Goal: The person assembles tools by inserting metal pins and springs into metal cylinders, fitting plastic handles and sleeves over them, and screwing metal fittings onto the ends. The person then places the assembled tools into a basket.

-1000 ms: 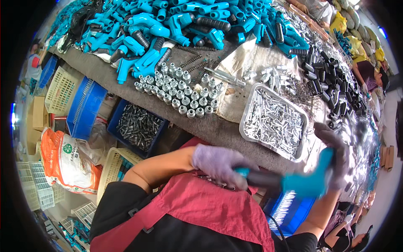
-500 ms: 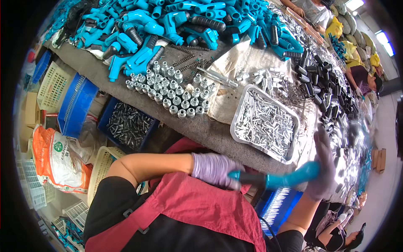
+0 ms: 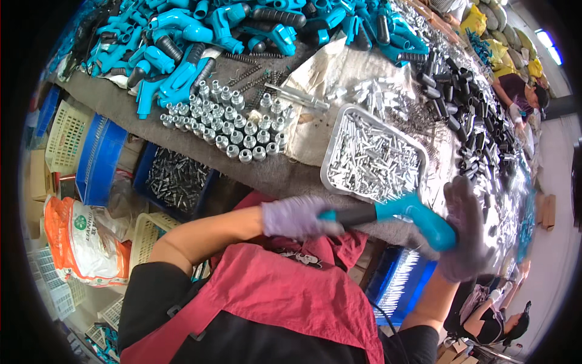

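A teal plastic pistol-shaped housing with a black grip section lies across in front of me at the near edge of the table. My left hand, in a light purple glove, is closed around its narrow left end. My right hand, in a darker, blurred glove, has its fingers stretched out together. The palm is at the housing's rounded right end and seems to touch it. Just beyond the housing sits a metal tray full of small silver pins. Silver threaded fittings stand upright in rows to its left.
Teal housings are piled at the back, black sleeves at the right. Springs and metal rods lie between. Blue bins and an orange-white sack stand below the table edge. Another person sits at the lower right.
The housing has tilted, its right end dropping slightly and its middle rising. My left hand has shifted a little left and up. My right hand stays against the right end, fingers still extended.
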A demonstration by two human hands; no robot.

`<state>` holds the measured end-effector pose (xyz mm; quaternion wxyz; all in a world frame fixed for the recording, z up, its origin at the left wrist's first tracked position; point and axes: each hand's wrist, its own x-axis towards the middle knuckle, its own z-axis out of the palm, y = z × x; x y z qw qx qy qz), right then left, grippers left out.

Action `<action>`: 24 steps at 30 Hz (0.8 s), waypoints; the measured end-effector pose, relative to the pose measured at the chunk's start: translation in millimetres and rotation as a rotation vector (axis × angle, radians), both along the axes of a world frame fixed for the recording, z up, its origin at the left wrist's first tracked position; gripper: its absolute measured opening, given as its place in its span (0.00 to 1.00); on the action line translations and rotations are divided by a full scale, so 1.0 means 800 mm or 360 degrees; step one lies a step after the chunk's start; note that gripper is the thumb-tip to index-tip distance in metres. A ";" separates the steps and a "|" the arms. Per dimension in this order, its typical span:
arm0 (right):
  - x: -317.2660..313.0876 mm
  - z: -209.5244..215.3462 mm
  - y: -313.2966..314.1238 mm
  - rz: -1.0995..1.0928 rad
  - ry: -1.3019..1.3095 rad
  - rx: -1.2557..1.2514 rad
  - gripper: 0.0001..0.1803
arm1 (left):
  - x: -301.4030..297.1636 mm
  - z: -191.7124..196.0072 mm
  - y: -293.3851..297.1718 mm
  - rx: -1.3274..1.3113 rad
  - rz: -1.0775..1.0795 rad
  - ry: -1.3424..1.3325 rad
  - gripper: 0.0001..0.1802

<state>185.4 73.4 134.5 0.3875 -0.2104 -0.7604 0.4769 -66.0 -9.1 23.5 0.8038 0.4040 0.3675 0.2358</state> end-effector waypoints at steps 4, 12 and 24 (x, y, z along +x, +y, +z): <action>-0.006 0.014 0.021 -0.0207 -0.0696 0.0107 0.22 | 0.035 -0.009 -0.025 0.1349 -0.0202 0.0367 0.24; 0.005 -0.055 -0.042 -0.0264 -0.0916 -0.1698 0.21 | -0.041 0.072 0.039 0.2985 0.0135 0.1624 0.12; -0.129 -0.067 0.046 -0.0204 -0.1171 0.1022 0.09 | -0.039 0.052 0.008 0.0452 0.1304 -0.0839 0.24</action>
